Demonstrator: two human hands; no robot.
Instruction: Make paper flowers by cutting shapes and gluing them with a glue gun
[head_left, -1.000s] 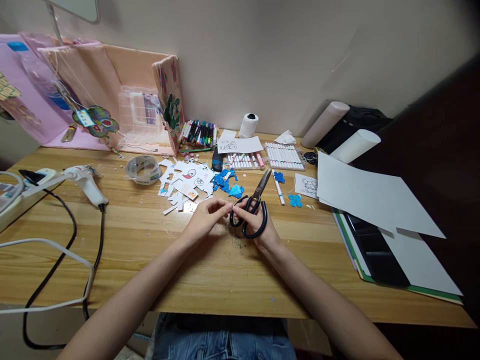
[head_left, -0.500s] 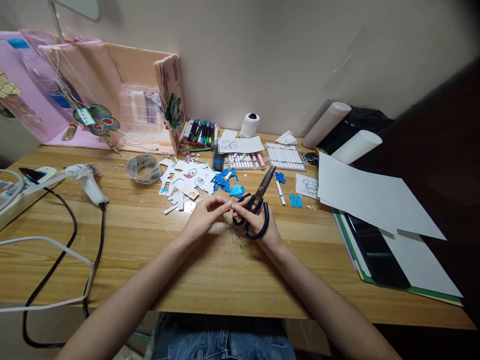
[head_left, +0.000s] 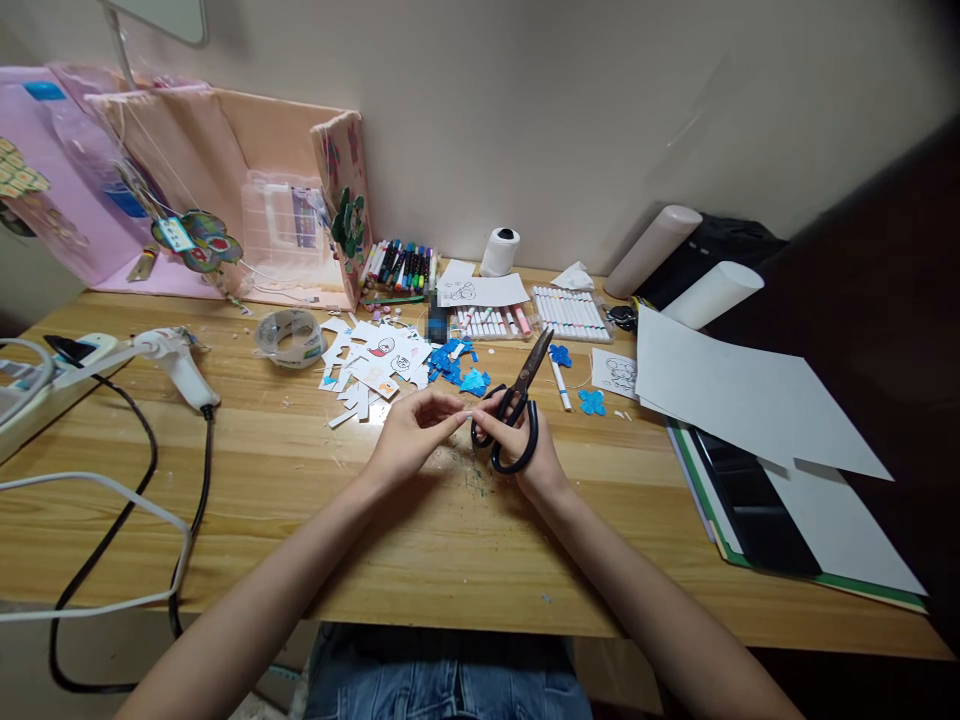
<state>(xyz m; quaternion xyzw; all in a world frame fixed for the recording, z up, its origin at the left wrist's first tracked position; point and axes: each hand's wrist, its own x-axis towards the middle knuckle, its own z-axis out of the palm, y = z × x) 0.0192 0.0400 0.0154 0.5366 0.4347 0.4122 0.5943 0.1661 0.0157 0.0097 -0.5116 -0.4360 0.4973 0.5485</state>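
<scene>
My right hand (head_left: 529,440) is closed around black-handled scissors (head_left: 523,395), whose blades point up and away over the table. Its thumb and finger also meet the fingertips of my left hand (head_left: 420,430). Between the two pinches is a tiny pale piece, too small to name. Just beyond my hands lie blue paper scraps (head_left: 450,362) and a heap of white paper cuttings (head_left: 375,360), some with drawings. To the right of the scissors are a blue flower cut-out (head_left: 592,402) and a white marker (head_left: 561,385).
A roll of clear tape (head_left: 289,338), a white glue gun (head_left: 176,365) and cables are on the left. Marker sets (head_left: 571,313) and a thread spool (head_left: 500,252) stand along the wall. White sheets (head_left: 750,390) overlap folders at right. A pink box (head_left: 292,130) stands at the back left.
Both hands have shifted very slightly to the right with the scissors. The fingertips stay pinched together; the objects on the table look the same.
</scene>
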